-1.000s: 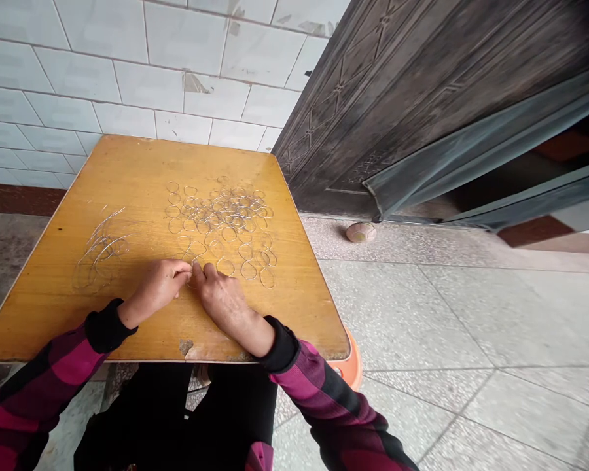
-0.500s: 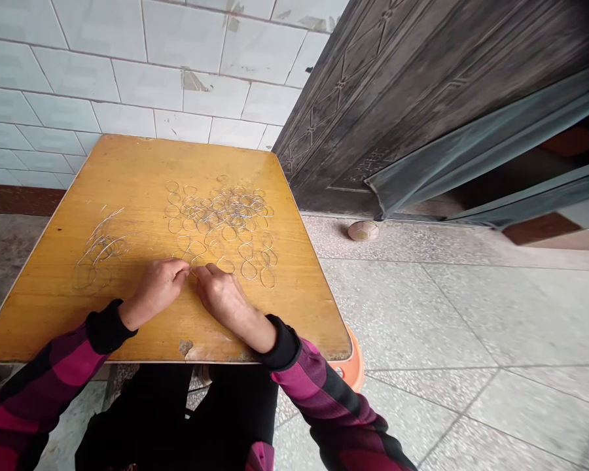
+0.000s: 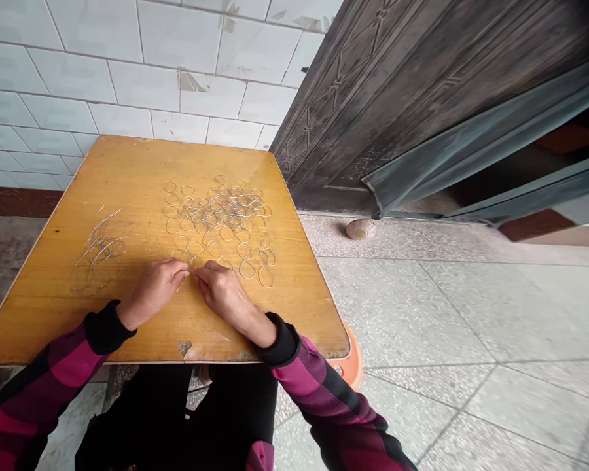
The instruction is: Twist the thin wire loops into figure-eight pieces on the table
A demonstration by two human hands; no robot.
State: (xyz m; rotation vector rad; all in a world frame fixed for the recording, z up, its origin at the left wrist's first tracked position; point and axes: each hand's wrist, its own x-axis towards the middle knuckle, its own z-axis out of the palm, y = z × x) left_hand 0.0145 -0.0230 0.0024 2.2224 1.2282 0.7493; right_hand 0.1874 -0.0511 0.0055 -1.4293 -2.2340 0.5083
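My left hand [image 3: 156,288] and my right hand [image 3: 222,294] rest close together on the yellow wooden table [image 3: 127,176], fingertips meeting. Both are closed in a pinch on a thin wire loop [image 3: 192,272] held between them. Just beyond my fingers lies a spread of several teardrop-shaped wire loops [image 3: 220,219]. To the left sits a smaller pile of bent wire pieces [image 3: 95,252]. My sleeves are pink and black plaid.
A white tiled wall [image 3: 127,72] stands behind the table. A dark carved door [image 3: 422,98] is open at the right. A small round object [image 3: 360,229] lies on the stone floor by the doorstep. An orange stool edge [image 3: 351,363] shows under the table's right corner.
My hands have stayed at the same spot. The right hand's fingers curled in a little toward the left hand's fingertips. The view shifted slightly.
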